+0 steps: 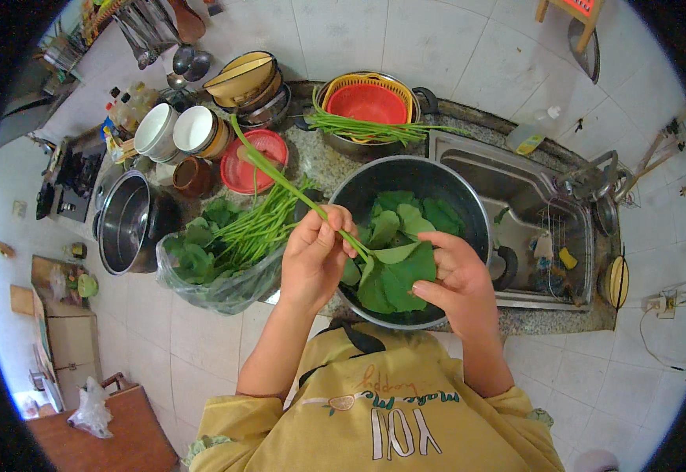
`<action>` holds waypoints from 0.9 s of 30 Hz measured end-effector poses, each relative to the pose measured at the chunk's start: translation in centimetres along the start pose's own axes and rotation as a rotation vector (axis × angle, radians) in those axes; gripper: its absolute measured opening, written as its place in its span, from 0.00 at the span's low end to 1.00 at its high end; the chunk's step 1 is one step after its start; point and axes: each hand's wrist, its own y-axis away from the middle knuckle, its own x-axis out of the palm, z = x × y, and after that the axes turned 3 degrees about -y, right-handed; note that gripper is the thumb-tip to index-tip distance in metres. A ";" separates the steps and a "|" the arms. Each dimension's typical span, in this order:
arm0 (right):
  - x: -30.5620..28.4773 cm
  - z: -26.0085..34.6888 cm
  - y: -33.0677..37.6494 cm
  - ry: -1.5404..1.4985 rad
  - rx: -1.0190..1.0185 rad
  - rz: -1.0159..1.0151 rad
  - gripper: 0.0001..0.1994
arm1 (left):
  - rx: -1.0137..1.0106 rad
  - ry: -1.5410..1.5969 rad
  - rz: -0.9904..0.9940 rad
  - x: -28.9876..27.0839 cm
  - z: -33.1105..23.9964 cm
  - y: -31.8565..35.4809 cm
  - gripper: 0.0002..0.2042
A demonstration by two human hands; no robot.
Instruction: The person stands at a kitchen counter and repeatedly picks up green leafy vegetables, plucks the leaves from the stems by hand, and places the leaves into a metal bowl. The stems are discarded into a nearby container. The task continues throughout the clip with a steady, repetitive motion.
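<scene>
Closed round a long green stem (270, 171), my left hand (311, 250) grips it close to where a broad leaf (392, 282) grows from it. My right hand (462, 277) pinches the leaf's right edge between thumb and fingers. Both hands are over a large dark pot (476, 208) with loose green leaves (406, 215) inside. Left of my left hand, a clear plastic bag (229, 293) holds more leafy stems (258, 224). Peeled-looking green stems (374, 128) lie across a red basket (368, 103) and a yellow one, set in another pot behind.
On the right is a steel sink (525, 271) with a tap (594, 175) and a wire rack. Stacked bowls (195, 128), a red colander (255, 161) and a brown pot (192, 175) crowd the back left. An empty-looking metal pot (126, 220) stands at the counter's left edge.
</scene>
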 end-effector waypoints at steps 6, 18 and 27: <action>0.4 0.9 0.9 -0.080 -0.067 0.019 0.28 | -0.029 -0.022 -0.089 0.9 -0.1 -0.1 0.07; -0.2 0.4 1.0 -0.009 -0.066 -0.022 0.28 | -0.012 0.051 -0.070 1.0 -0.1 0.0 0.07; 0.7 -0.3 0.5 0.114 -0.127 -0.065 0.32 | 0.018 0.038 -0.097 1.9 -0.3 0.2 0.07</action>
